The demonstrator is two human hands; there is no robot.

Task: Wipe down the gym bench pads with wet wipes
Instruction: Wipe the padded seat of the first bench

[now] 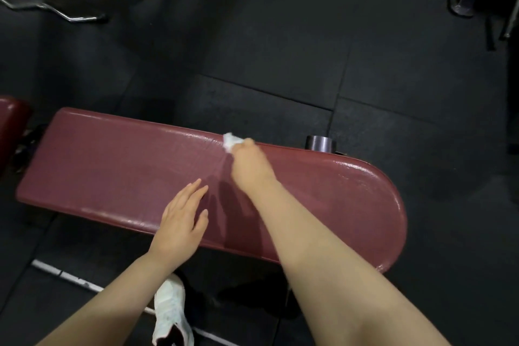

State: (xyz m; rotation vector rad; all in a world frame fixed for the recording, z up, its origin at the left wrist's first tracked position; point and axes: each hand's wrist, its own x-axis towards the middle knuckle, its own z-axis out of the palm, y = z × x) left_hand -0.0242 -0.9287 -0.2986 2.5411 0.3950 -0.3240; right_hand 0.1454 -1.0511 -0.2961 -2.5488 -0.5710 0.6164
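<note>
Gripping wipe [230, 141]: right hand [248, 161] | left hand [184, 215] spread | bench pad [112, 166] lengthwise left-right

A long maroon bench pad [112, 166] stands on dark rubber floor tiles [280, 50], a white wipe [229, 141] at its far edge.

We look down on a dark red padded bench [112, 166] standing on black rubber floor tiles [280, 50]. Our right hand [250, 163] reaches across to the far edge of the pad, gripping a crumpled white wet wipe [230, 142] pressed against it. Our left hand [182, 219] rests flat on the near part of the pad, fingers straight. A white shoe [170, 309] shows below the bench, and a curled metal bar [56, 10] lies at upper left.
</note>
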